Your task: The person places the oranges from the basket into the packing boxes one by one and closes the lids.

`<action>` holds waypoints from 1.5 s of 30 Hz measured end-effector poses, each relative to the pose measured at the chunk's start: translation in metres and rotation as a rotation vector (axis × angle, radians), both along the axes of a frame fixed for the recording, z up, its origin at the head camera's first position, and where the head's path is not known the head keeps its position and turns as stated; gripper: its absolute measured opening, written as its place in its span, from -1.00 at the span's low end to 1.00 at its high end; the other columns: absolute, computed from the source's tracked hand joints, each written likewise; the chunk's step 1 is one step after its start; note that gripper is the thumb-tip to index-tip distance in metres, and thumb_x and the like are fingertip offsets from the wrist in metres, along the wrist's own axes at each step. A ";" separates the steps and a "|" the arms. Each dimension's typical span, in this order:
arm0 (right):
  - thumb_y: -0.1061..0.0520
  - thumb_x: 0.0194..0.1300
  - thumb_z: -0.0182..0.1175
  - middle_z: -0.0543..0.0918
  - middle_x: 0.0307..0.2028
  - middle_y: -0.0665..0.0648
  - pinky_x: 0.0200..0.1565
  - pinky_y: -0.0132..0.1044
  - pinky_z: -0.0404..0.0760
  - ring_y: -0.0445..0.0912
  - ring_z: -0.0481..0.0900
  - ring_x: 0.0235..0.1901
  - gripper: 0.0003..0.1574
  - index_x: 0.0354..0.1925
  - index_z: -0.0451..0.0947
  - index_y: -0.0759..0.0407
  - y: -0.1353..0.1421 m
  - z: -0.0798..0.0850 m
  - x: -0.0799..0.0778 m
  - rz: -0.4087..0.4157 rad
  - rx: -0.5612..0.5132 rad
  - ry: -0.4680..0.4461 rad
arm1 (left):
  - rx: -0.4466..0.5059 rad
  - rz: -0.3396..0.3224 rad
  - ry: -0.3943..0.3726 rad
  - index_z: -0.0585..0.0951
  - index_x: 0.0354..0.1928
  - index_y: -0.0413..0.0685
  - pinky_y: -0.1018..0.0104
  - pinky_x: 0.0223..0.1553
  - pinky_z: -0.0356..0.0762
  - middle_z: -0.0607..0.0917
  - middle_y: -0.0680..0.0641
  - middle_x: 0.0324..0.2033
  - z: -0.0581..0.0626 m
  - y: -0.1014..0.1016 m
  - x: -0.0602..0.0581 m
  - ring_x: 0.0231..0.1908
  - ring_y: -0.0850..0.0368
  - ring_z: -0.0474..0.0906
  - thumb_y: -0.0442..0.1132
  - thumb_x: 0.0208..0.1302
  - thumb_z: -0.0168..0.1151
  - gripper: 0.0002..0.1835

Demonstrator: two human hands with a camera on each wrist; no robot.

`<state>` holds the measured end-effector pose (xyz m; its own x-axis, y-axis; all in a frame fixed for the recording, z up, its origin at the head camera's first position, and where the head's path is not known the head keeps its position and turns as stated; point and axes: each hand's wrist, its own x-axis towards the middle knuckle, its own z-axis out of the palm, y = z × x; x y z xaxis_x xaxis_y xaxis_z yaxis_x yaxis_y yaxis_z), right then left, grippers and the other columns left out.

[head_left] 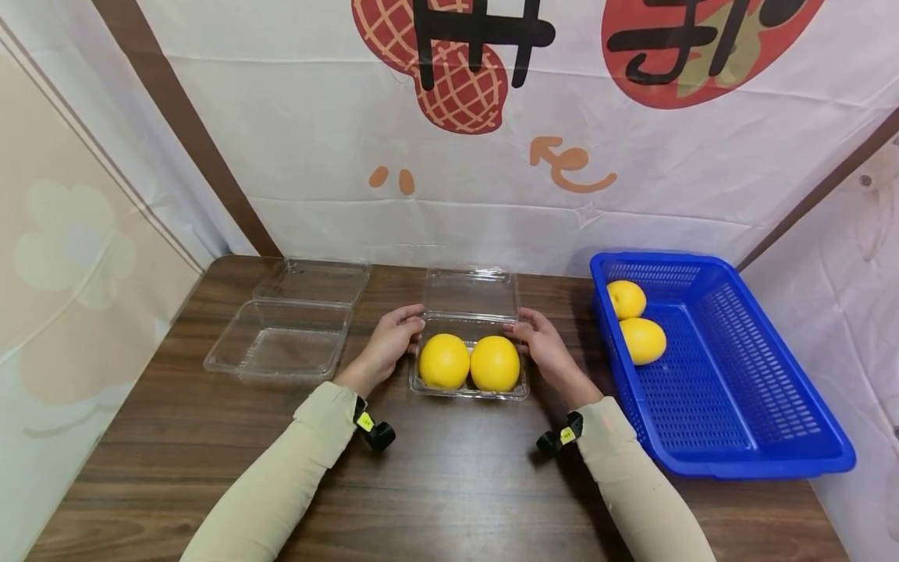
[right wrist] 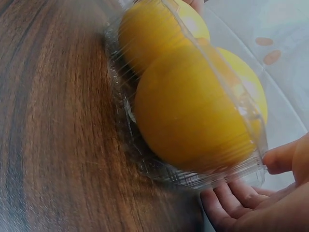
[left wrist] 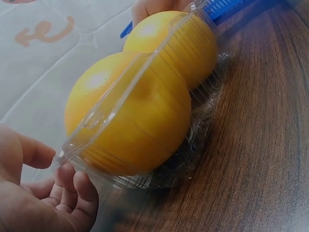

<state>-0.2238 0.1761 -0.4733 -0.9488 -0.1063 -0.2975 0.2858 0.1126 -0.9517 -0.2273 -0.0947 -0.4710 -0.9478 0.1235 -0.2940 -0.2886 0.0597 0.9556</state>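
left forearm [head_left: 274, 476]: reached forward and inward, sleeved
right forearm [head_left: 642, 484]: reached forward and inward likewise
left hand [head_left: 385, 343]: pinched, its thumb [left wrist: 38, 152] above bent fingers [left wrist: 86, 189]
right hand [head_left: 549, 350]: pinched too, its thumb [right wrist: 281, 158] set over slightly bent fingers [right wrist: 224, 200]
hands: faced each other, level and apart

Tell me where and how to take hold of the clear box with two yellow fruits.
Grip the clear box by its rim at both short ends, likely best with one hand from each side, thumb above, fingers beneath. The yellow fruits bulge above the rim and the open lid extends behind, so the ends seem the handiest.
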 end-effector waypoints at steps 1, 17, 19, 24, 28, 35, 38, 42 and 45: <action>0.25 0.61 -0.13 0.42 0.33 0.47 0.34 0.10 0.39 0.25 0.39 0.35 -0.34 0.55 0.02 0.36 0.000 0.001 0.000 -0.001 0.001 0.000 | -0.001 -0.001 0.003 0.32 0.48 -0.28 0.46 -0.44 0.49 0.53 -0.17 -0.10 0.000 0.000 0.000 -0.27 0.13 0.41 -0.34 0.57 -0.02 -0.50; 0.22 0.51 0.07 0.50 0.21 0.46 0.28 0.08 0.50 0.24 0.50 0.20 -0.39 0.42 0.25 0.44 -0.009 0.005 -0.003 -0.142 0.062 0.113 | -0.020 0.046 0.013 0.41 0.37 -0.34 0.30 -0.10 0.54 0.51 -0.29 0.23 0.011 0.006 -0.005 0.17 -0.12 0.47 -0.23 0.49 0.08 -0.50; 0.21 0.50 0.08 0.51 0.21 0.45 0.26 0.07 0.50 0.24 0.50 0.18 -0.38 0.42 0.26 0.43 -0.010 0.006 -0.003 -0.145 0.072 0.115 | -0.012 0.049 0.018 0.41 0.35 -0.35 0.29 -0.06 0.52 0.50 -0.30 0.25 0.011 0.006 -0.005 0.22 -0.14 0.45 -0.24 0.49 0.08 -0.51; 0.20 0.49 0.10 0.51 0.22 0.42 0.22 0.05 0.50 0.21 0.50 0.16 -0.36 0.42 0.26 0.40 -0.012 0.009 -0.001 -0.150 0.109 0.119 | -0.016 0.044 0.020 0.40 0.38 -0.33 0.27 -0.03 0.52 0.50 -0.30 0.27 0.013 0.005 -0.005 0.24 -0.15 0.44 -0.22 0.49 0.08 -0.49; 0.22 0.47 0.12 0.51 0.23 0.42 0.25 0.04 0.47 0.20 0.49 0.20 -0.37 0.40 0.27 0.42 -0.012 0.012 0.001 -0.170 0.107 0.162 | -0.037 0.023 0.008 0.38 0.41 -0.28 0.21 0.03 0.52 0.49 -0.29 0.29 0.016 0.004 -0.005 0.25 -0.14 0.42 -0.17 0.50 0.09 -0.46; 0.23 0.45 0.14 0.50 0.27 0.41 0.34 0.03 0.41 0.19 0.44 0.28 -0.40 0.36 0.32 0.44 -0.014 0.021 0.004 -0.222 0.104 0.240 | -0.136 -0.042 0.003 0.30 0.47 -0.25 -0.03 0.32 0.39 0.42 -0.27 0.35 0.026 0.003 -0.003 0.33 -0.16 0.34 0.05 0.57 -0.01 -0.35; 0.21 0.48 0.12 0.48 0.30 0.37 0.38 0.02 0.38 0.16 0.41 0.33 -0.41 0.38 0.32 0.40 -0.015 0.023 0.006 -0.233 0.128 0.242 | -0.213 -0.071 0.000 0.23 0.52 -0.24 -0.09 0.45 0.21 0.34 -0.27 0.42 0.033 0.003 0.000 0.42 -0.17 0.24 0.21 0.60 -0.18 -0.25; 0.17 0.52 0.11 0.46 0.33 0.33 0.40 0.01 0.35 0.14 0.38 0.35 -0.42 0.39 0.33 0.35 -0.017 0.029 0.009 -0.235 0.148 0.248 | -0.285 -0.096 -0.010 0.17 0.56 -0.23 -0.11 0.52 0.01 0.26 -0.27 0.49 0.042 0.003 0.002 0.49 -0.18 0.13 0.32 0.58 -0.44 -0.15; 0.09 0.55 0.08 0.46 0.34 0.30 0.41 0.02 0.33 0.14 0.39 0.35 -0.42 0.41 0.34 0.31 -0.017 0.034 0.012 -0.226 0.179 0.248 | -0.301 -0.096 -0.017 0.17 0.56 -0.23 -0.10 0.53 -0.01 0.26 -0.30 0.49 0.047 0.003 0.004 0.49 -0.18 0.14 0.33 0.58 -0.54 -0.13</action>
